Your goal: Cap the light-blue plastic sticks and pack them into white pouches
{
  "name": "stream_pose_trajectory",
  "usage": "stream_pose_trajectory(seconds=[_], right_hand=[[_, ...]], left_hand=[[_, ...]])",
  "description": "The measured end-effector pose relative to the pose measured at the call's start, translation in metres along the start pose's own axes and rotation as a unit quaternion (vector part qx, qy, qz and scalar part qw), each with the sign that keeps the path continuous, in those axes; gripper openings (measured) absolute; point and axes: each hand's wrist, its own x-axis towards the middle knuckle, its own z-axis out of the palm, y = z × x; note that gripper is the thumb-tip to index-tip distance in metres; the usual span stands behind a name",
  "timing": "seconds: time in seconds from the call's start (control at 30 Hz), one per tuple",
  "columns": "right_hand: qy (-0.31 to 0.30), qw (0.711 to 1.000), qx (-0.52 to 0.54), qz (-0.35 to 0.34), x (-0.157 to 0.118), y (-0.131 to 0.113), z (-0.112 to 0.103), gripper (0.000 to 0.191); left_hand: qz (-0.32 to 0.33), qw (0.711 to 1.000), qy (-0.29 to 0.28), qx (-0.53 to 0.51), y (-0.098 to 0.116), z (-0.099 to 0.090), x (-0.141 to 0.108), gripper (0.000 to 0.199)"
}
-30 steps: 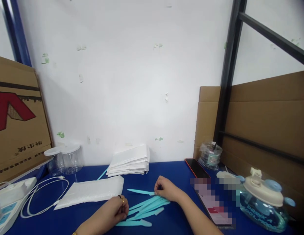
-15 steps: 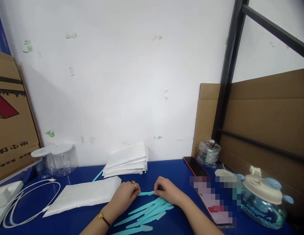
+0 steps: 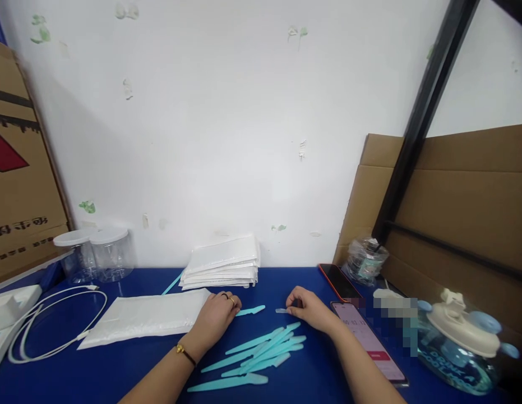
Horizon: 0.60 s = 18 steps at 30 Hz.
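Note:
My left hand [image 3: 216, 317] is closed on the handle of a teal eyebrow razor [image 3: 253, 310], whose head points right. Between the thumb and fingertips of my right hand [image 3: 310, 308] is a small translucent cap [image 3: 281, 310], apart from that razor. Several more teal razors [image 3: 261, 349] lie in a loose, overlapping heap just below my hands, and a single one [image 3: 227, 383] rests nearest me. A white padded envelope [image 3: 147, 317] lies flat by my left hand, its right end partly behind my fingers.
White envelopes [image 3: 222, 261] are stacked against the wall, with a teal stick [image 3: 172, 282] beside them. Clear jars [image 3: 111, 255] and a white cable [image 3: 54, 356] occupy the left. Two phones [image 3: 338, 280], a wrapped item [image 3: 365, 261] and a drink bottle [image 3: 458, 350] stand or lie right.
My hands have moved apart, and the cap in my right hand is now separated from the razor in my left. The camera view has tilted downward slightly.

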Motion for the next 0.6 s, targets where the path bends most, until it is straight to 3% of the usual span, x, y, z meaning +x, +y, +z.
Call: stream_pose_trajectory(seconds=[0.13, 0.33, 0.6], right_hand=[[-0.038, 0.999, 0.009, -0.009, -0.007, -0.003, -0.011, 0.006], [-0.12, 0.992, 0.025, 0.002, -0.011, -0.001, -0.007, 0.013], [-0.112, 0.992, 0.043, -0.042, -0.012, -0.018, 0.002, 0.006]], left_hand=[[0.018, 0.999, 0.019, -0.042, 0.007, -0.003, -0.006, 0.015], [0.033, 0.99, -0.034, -0.134, 0.019, -0.006, -0.02, 0.017], [0.016, 0.992, -0.044, -0.116, 0.028, -0.005, -0.02, 0.021]])
